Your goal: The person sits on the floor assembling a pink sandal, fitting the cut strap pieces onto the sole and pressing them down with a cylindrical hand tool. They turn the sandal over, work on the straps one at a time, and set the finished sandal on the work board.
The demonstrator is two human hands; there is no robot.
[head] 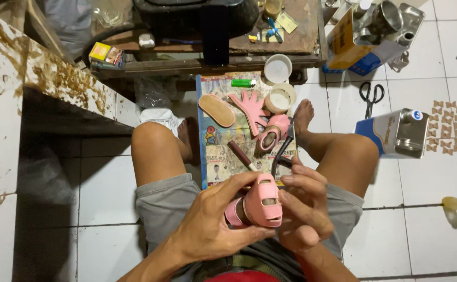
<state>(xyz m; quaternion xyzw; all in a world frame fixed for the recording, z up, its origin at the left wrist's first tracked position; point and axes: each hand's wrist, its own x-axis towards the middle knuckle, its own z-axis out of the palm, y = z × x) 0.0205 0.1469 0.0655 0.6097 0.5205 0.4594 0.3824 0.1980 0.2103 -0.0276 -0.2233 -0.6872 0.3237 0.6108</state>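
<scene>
Two hands meet low in the middle of the head view, over the person's lap. The left hand (215, 219) wraps around a small pink sandal (262, 201) from the left, fingers curled under it and thumb across its upper edge. The right hand (301, 209) closes against the sandal's right side, fingers bent and pressed to its strap. Both hands grip the sandal; neither is spread.

Just above the hands, between the bare knees, a printed board (215, 151) lies on the white tiled floor (103, 188). On it rest a tan insole (217, 109), a pink hand-shaped cutout (250, 107), a second pink sandal (271, 133), a brown-handled tool (241, 155), a green lighter (243, 82) and a roll of tape (280, 98). A white lid (278, 68) sits at the board's upper right corner.

At right centre, a metal can (398, 133) lies on its side, with black scissors (371, 96) above it and small tan cutouts (447, 125) in rows at the right edge. A second can in a yellow box (377, 31) stands in the upper right.
</scene>
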